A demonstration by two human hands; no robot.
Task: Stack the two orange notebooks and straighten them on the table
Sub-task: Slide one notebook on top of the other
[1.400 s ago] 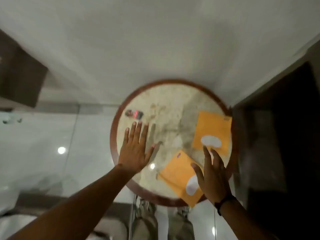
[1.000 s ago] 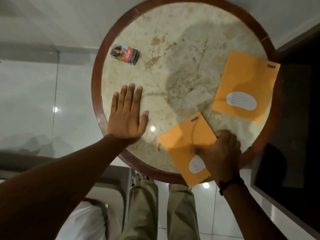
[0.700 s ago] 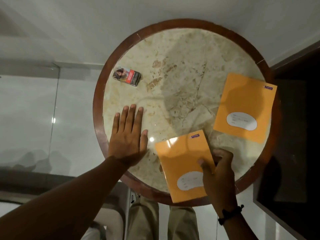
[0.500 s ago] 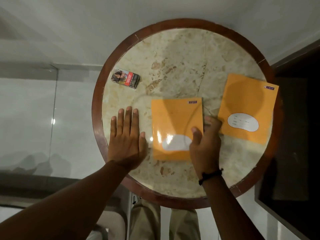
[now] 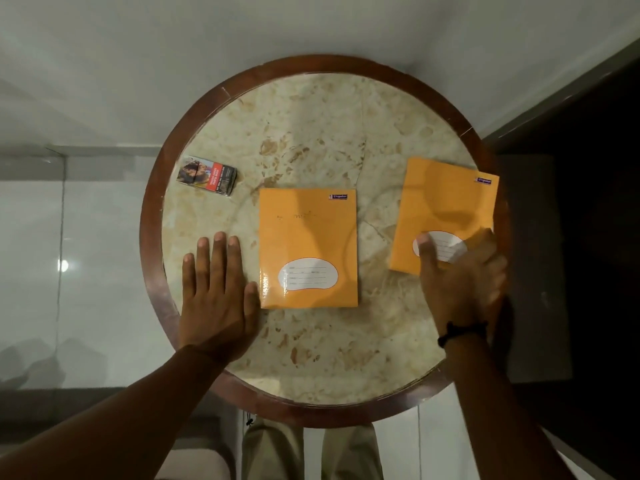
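One orange notebook (image 5: 307, 244) lies flat and square in the middle of the round marble table (image 5: 311, 355), its white label toward me. A second orange notebook (image 5: 446, 202) lies near the right rim, slightly tilted. My right hand (image 5: 460, 282) grips that second notebook at its near edge, thumb on the white label and fingers curled at the right corner. My left hand (image 5: 216, 299) rests flat on the table with fingers spread, its thumb just touching the middle notebook's left edge.
A small red and dark cigarette pack (image 5: 207, 174) lies at the table's left side. The table has a raised brown wooden rim (image 5: 152, 216). A dark surface stands close on the right, glossy floor tiles on the left, my legs below.
My right hand released the middle notebook, now lying straight, and moved right to take the near edge of the second notebook. My left hand stayed flat on the table.
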